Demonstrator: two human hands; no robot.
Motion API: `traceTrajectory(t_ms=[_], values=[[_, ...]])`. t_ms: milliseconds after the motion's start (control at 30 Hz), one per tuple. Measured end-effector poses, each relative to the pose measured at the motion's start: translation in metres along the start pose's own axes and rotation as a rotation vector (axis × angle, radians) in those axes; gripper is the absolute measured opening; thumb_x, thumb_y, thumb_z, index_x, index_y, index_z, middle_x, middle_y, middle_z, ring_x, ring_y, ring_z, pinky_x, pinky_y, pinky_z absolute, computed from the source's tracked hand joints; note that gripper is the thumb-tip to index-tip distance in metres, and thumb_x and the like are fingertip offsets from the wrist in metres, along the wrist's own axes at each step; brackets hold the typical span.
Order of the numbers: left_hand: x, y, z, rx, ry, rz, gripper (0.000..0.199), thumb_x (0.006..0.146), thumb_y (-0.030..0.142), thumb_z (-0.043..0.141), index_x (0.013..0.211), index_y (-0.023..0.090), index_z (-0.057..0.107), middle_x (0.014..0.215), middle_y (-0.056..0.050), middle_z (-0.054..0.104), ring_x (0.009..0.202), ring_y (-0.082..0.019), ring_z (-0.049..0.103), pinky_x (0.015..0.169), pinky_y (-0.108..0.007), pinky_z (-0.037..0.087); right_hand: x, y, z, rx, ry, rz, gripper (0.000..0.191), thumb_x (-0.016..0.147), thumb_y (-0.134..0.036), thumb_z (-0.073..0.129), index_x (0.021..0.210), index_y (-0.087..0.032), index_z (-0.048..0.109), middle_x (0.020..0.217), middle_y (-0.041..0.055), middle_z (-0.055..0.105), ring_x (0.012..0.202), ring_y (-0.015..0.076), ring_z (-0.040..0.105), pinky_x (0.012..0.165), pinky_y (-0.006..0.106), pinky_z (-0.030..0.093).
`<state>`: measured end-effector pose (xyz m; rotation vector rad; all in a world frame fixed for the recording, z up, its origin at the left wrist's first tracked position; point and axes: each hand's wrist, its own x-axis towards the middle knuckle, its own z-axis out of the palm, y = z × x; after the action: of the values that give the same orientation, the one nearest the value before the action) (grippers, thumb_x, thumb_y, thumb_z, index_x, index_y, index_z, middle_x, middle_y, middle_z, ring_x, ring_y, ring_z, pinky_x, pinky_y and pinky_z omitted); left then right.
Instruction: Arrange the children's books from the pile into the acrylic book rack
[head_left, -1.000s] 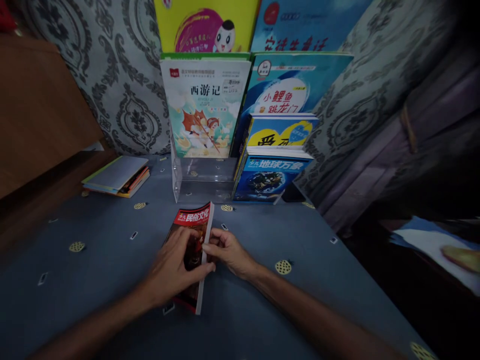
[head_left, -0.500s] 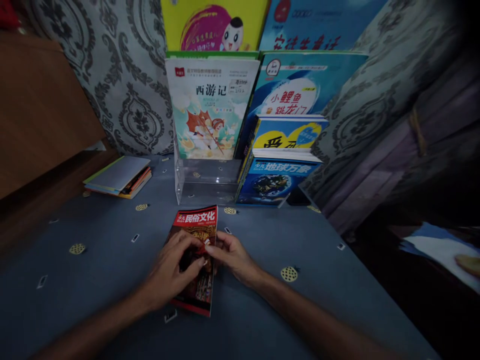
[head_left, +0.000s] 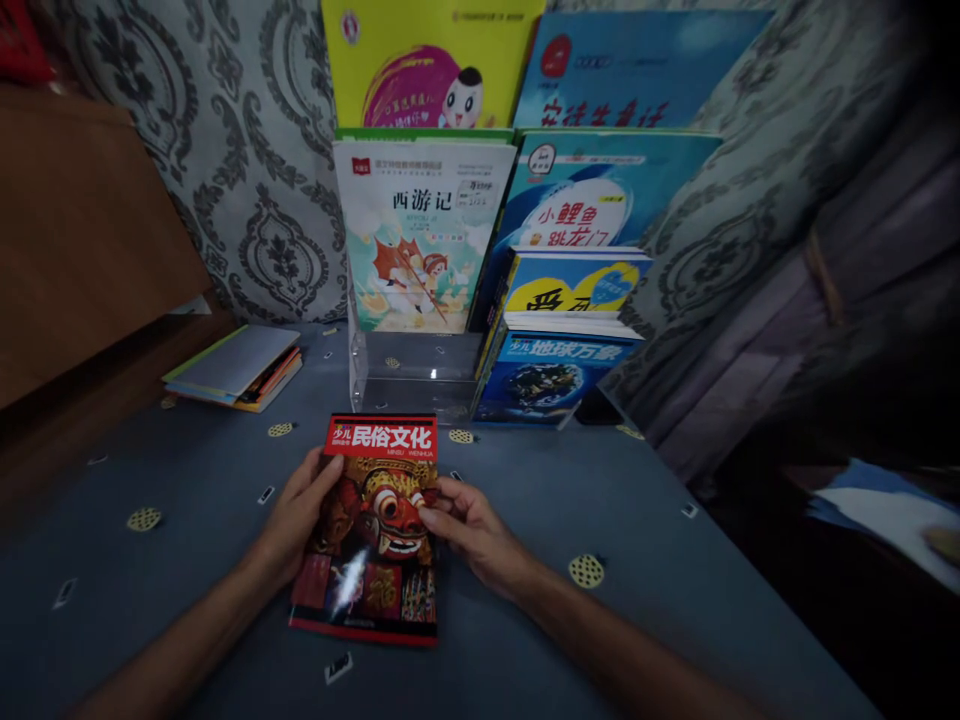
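A red and black book (head_left: 382, 520) with a mask on its cover faces up, its top edge pointing at the book rack. My left hand (head_left: 296, 515) grips its left edge, thumb on the cover and the other fingers hidden behind. At the right edge my right hand (head_left: 474, 525) pinches the book between thumb and fingers. Behind it stands a clear rack (head_left: 405, 393), which bears a white and green book (head_left: 424, 240) at the left and a blue globe book (head_left: 551, 380) at the right.
Several more books stand in the rack, among them a yellow one (head_left: 435, 60). At the left lies a stack of books (head_left: 232, 362) near a brown wooden panel (head_left: 90, 230). Patterned curtains (head_left: 277, 180) hang behind the table (head_left: 585, 650).
My left hand has moved off the cover to the left edge. The book now shows its full front cover, turned more toward me. The view has tilted up slightly.
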<state>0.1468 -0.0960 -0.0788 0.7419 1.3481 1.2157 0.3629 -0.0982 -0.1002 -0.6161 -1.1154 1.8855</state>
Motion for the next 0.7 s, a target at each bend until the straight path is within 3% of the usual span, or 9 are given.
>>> traceTrajectory(t_ms=[67,200,333,500,700], values=[[-0.006,0.003,0.005,-0.113,0.011,-0.111,0.055,0.074,0.048,0.082,0.119,0.022,0.064,0.107,-0.008,0.078,0.098,-0.028,0.074,0.084,-0.039,0.060,-0.001,-0.002,-0.001,0.007,-0.018,0.028,0.040,0.075,-0.044,0.087,0.103,-0.019,0.074,0.087,0.0020,0.075,0.071,0.0091,0.065,0.070,0.021,0.052],[-0.015,0.001,0.008,-0.270,-0.213,-0.055,0.054,0.076,0.053,0.080,0.117,0.019,0.068,0.112,-0.009,0.078,0.103,-0.030,0.073,0.090,-0.041,0.059,-0.003,-0.006,-0.002,0.042,-0.101,0.140,0.041,0.072,-0.044,0.089,0.100,-0.019,0.074,0.074,-0.0034,0.065,0.054,0.0034,0.051,0.042,0.011,0.037],[-0.018,-0.001,0.007,-0.310,-0.264,0.017,0.057,0.075,0.053,0.081,0.119,0.019,0.068,0.117,-0.010,0.077,0.107,-0.032,0.072,0.094,-0.042,0.058,-0.005,-0.006,-0.002,0.046,-0.138,0.181,0.046,0.072,-0.046,0.088,0.106,-0.019,0.072,0.078,-0.0024,0.066,0.052,0.0037,0.054,0.036,0.010,0.041],[-0.019,0.007,0.007,-0.284,-0.258,0.083,0.060,0.072,0.046,0.084,0.123,0.020,0.066,0.115,-0.009,0.077,0.106,-0.032,0.073,0.091,-0.042,0.059,-0.002,-0.004,-0.005,0.019,-0.117,0.133,0.047,0.075,-0.047,0.086,0.111,-0.019,0.070,0.081,-0.0007,0.068,0.058,0.0076,0.062,0.042,0.014,0.051],[-0.019,0.011,0.010,-0.224,-0.201,0.148,0.061,0.068,0.044,0.087,0.119,0.019,0.067,0.109,-0.008,0.079,0.099,-0.030,0.075,0.083,-0.037,0.061,0.000,-0.008,-0.007,-0.075,-0.033,0.063,0.052,0.076,-0.051,0.083,0.114,-0.018,0.068,0.080,0.0012,0.070,0.055,0.0079,0.060,0.039,0.013,0.046]])
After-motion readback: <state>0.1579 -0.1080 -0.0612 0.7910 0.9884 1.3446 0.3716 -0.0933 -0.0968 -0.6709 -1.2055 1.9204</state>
